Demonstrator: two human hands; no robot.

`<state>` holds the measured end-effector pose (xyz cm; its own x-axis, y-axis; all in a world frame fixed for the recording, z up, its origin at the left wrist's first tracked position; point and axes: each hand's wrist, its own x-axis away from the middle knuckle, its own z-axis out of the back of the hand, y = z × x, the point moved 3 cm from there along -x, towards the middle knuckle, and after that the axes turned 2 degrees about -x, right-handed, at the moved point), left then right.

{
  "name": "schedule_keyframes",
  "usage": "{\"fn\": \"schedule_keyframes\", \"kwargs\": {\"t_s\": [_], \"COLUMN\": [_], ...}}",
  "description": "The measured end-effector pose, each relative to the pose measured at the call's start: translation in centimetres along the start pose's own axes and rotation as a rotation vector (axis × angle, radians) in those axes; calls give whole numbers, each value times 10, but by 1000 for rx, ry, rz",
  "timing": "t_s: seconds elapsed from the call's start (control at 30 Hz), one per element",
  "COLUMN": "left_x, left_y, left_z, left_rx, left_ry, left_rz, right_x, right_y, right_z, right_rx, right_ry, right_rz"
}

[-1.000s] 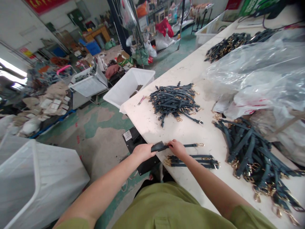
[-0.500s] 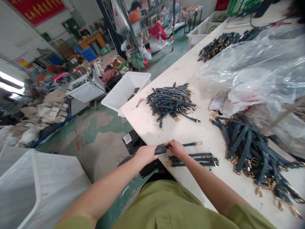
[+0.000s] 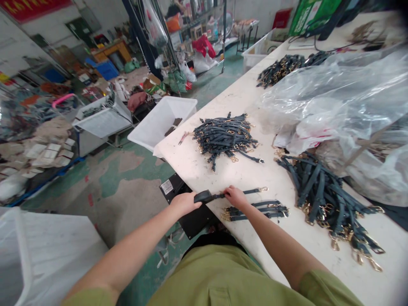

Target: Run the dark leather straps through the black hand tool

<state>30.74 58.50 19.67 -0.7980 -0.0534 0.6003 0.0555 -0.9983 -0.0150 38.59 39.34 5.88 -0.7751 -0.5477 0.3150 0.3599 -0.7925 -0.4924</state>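
A dark strap with a wide padded section (image 3: 202,196) runs between my hands over the table's near edge. Its padded end is gripped by my left hand (image 3: 185,205), whose fingers are closed around it. My right hand (image 3: 235,196) pinches the narrow part, and a thin length with a gold clasp (image 3: 263,188) extends beyond it on the tabletop. Just below my right wrist lie several short dark straps (image 3: 269,209) side by side with gold hardware. A heap of similar straps (image 3: 225,135) sits farther up the table.
The white table (image 3: 216,178) also carries a pile of wider straps with clasps (image 3: 318,187), clear plastic sheeting (image 3: 334,89), another strap heap (image 3: 280,68) and pink-handled snips (image 3: 183,137). A white bin (image 3: 149,127) stands past the table corner; another white container (image 3: 63,250) is at lower left.
My left hand has moved left, away from my right hand, and more of the strap shows stretched between them. The head view has shifted slightly.
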Motion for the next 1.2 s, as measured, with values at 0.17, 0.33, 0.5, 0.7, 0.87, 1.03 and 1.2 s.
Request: {"fn": "schedule_keyframes", "kwargs": {"t_s": [0.17, 0.33, 0.5, 0.7, 0.87, 1.03, 1.2], "left_x": [14, 1, 0, -2, 5, -3, -2], "left_y": [-16, 0, -2, 4, -13, 0, -8], "left_z": [-5, -10, -15, -2, 5, 9, 21], "left_rx": [32, 73, 98, 168, 177, 221, 386], "left_ry": [50, 36, 68, 68, 98, 117, 115], "left_rz": [-7, -63, -57, -51, -1, -27, -16], "right_x": [0, -1, -3, 2, -3, -8, -16], "right_y": [-2, -2, -2, -9, -23, -30, -16], "right_z": [-2, -5, -7, 1, 12, 10, -10], "right_rx": [-11, -14, -9, -15, 97, 249, 287], "right_ry": [21, 46, 45, 57, 40, 49, 63], "right_rz": [-31, -11, 0, -5, 67, 104, 125]}}
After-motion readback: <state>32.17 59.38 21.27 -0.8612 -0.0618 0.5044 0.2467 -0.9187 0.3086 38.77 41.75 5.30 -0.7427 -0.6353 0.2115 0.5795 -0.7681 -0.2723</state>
